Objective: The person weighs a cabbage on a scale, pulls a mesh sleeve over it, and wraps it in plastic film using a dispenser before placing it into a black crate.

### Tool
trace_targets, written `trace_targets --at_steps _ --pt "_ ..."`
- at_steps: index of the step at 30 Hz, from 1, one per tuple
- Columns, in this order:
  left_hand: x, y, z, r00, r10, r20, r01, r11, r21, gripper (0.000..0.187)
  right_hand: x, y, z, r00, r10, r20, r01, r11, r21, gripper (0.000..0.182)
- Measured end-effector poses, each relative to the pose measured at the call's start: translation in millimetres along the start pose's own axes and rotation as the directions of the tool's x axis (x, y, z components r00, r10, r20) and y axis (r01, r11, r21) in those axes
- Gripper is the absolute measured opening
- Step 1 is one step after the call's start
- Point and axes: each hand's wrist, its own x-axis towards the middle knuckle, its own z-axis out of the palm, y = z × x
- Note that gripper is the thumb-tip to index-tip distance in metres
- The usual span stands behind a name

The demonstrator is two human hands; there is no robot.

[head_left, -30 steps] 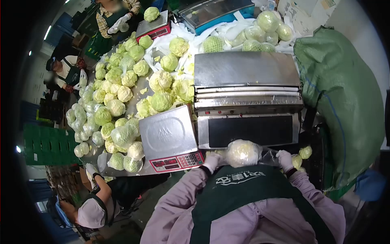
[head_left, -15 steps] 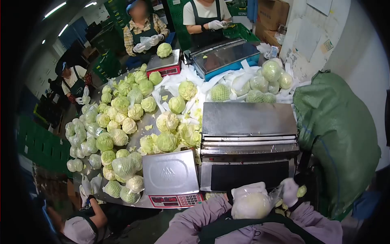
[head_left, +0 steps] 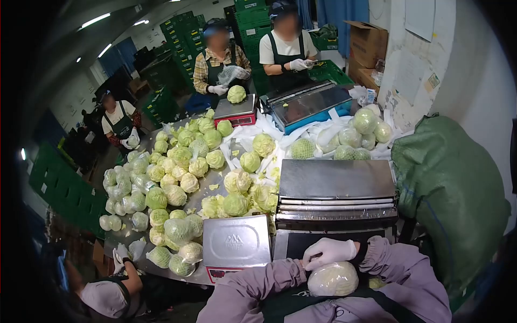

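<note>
While the right hand (head_left: 332,252) bends inward across the body, its gloved fingers curl at the end of the left sleeve (head_left: 258,282); whether they pinch it cannot be told, and the left hand is hidden. Just below, a film-wrapped cabbage (head_left: 334,282) lies against the apron (head_left: 285,309). Loose cabbages (head_left: 181,156) crowd the metal table (head_left: 195,203), green crates (head_left: 253,32) stacked beyond. The scale (head_left: 237,243) bears a peaked emblem, its lettering unreadable.

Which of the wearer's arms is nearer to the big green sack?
Right. The right arm bends just in front of the green sack; the left arm is farther off, to the left of the wrapped cabbage.
</note>
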Motion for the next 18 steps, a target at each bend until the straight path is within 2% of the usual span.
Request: trace_targets --at_steps 2,3,5,6,7,9,10,11,12,13,14,15,16,17,18 --pt "-11.9 -2.3 2.2 0.993 0.055 -0.107 -0.053 0.998 0.013 0.021 5.1 12.3 8.0 0.997 0.074 0.036 -0.082 0.954 0.288 0.017" --pt "-17.6 -3.6 0.4 0.977 0.09 -0.191 -0.083 0.996 0.042 0.022 5.1 12.3 9.1 0.997 0.07 0.038 -0.078 0.956 0.282 0.017" --pt "-29.5 -9.8 -12.7 0.881 0.137 -0.453 -0.103 0.99 0.1 0.024 0.1 12.2 10.9 0.998 -0.045 0.042 0.006 0.755 0.656 0.021" --pt "-34.4 -16.8 -24.1 0.807 0.125 -0.578 -0.104 0.992 0.07 0.025 -6.3 17.1 6.1 0.991 0.045 0.127 -0.113 0.789 0.604 0.024" --pt "-42.3 -37.1 -63.6 0.787 0.033 -0.615 -0.204 0.956 -0.211 0.03 -12.1 24.6 6.3 0.991 0.046 0.122 -0.111 0.786 0.608 0.024" --pt "-54.1 -17.1 -44.6 0.483 0.26 -0.836 -0.19 0.963 0.19 0.037 -22.0 49.2 16.6 0.999 -0.052 0.011 0.041 0.883 0.468 0.024" --pt "-55.3 0.0 -18.5 0.481 0.491 -0.726 -0.198 0.868 0.456 0.039 -27.1 73.4 29.0 0.997 0.075 -0.013 -0.053 0.808 0.587 0.023" --pt "-54.9 20.2 12.3 0.477 0.68 -0.556 -0.206 0.702 0.682 0.041 -34.8 88.2 36.5 0.997 0.078 -0.021 -0.051 0.804 0.593 0.023" --pt "-53.3 41.9 35.5 0.599 0.755 -0.267 -0.129 0.42 0.899 0.046 -42.5 100.1 44.3 0.97 0.224 -0.094 -0.065 0.611 0.789 0.025" --pt "-48.4 51.6 48.1 0.761 0.635 -0.132 -0.071 0.284 0.956 0.055 -44.7 99.0 47.5 0.918 0.378 -0.122 -0.031 0.373 0.927 0.027" --pt "-41.8 44.7 51.3 0.741 0.635 -0.218 -0.057 0.384 0.922 0.055 -44.4 96.9 51.4 0.898 0.417 -0.139 0.031 0.255 0.966 0.035" --pt "-36.8 33.8 52.4 0.718 0.626 -0.304 -0.046 0.478 0.877 0.055 -48.8 93.3 52.0 0.896 0.42 -0.141 0.035 0.25 0.968 0.035" --pt "-37.2 23.1 43.4 0.722 0.621 -0.304 -0.047 0.482 0.875 0.055 -53.8 91.0 50.9 0.858 0.496 -0.134 0.105 0.086 0.991 0.041" --pt "-38.4 9.7 27.2 0.636 0.582 -0.507 -0.014 0.666 0.746 0.055 -59.6 85.7 51.6 0.815 0.568 -0.11 0.187 -0.078 0.979 0.047" --pt "-38.5 -1.4 15.4 0.537 0.488 -0.688 -0.006 0.818 0.576 0.055 -60.6 53.0 42.6 0.808 0.551 -0.208 0.244 0.008 0.97 0.048"
